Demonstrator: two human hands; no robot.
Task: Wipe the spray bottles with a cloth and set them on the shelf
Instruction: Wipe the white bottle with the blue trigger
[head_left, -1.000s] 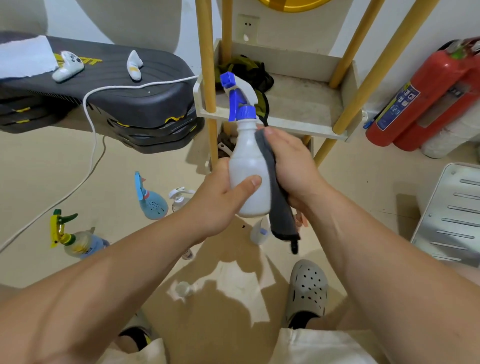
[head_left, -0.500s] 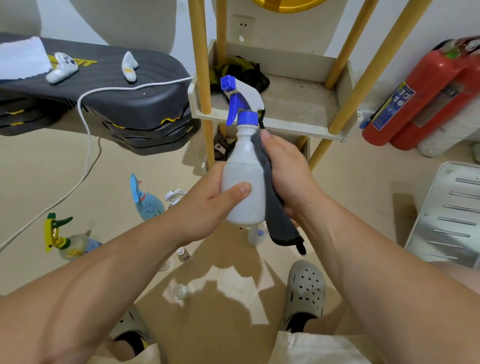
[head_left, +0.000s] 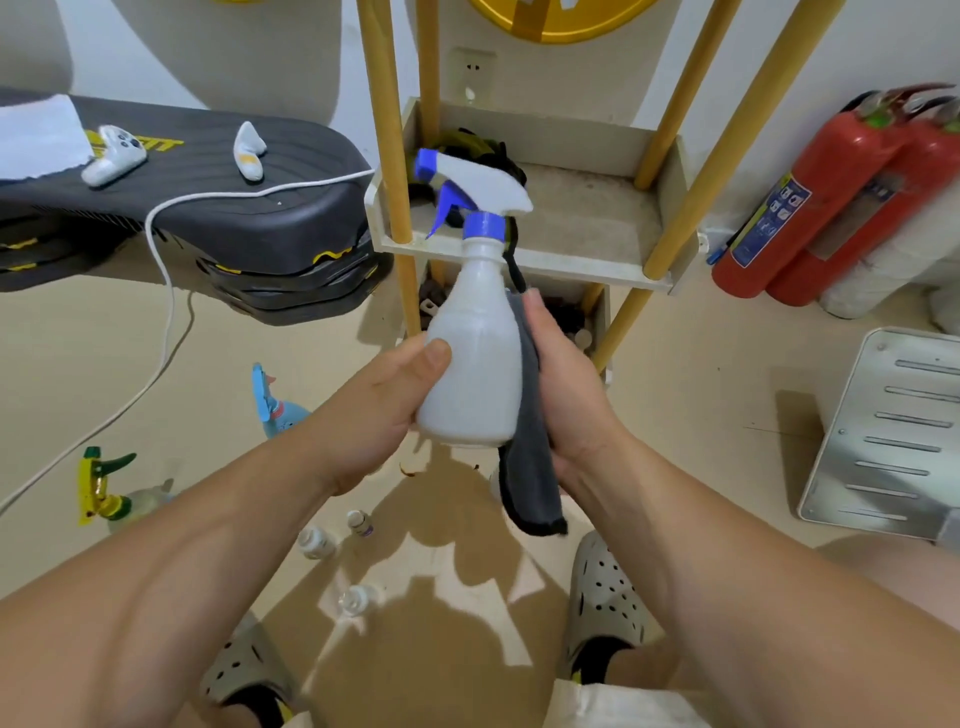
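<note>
A white spray bottle (head_left: 475, 364) with a blue and white trigger head stands upright in mid-air before the shelf (head_left: 524, 257). My left hand (head_left: 387, 405) grips its lower body, thumb across the front. My right hand (head_left: 563, 395) presses a dark grey cloth (head_left: 530, 467) against the bottle's right side; the cloth's end hangs below. On the floor at left lie a light blue spray bottle (head_left: 275, 410) and a clear bottle with a yellow and green head (head_left: 106, 491).
The shelf has yellow poles (head_left: 387, 156) and dark items at its back. Stacked dark platforms (head_left: 218, 218) with a white cable sit left. Red fire extinguishers (head_left: 841, 202) stand right, a metal panel (head_left: 893, 431) below them. Small bottles (head_left: 317, 543) lie near my feet.
The bottle's trigger head has turned in my hands and my left thumb has shifted round the bottle's front. The right hand with the cloth has slid lower along the side.
</note>
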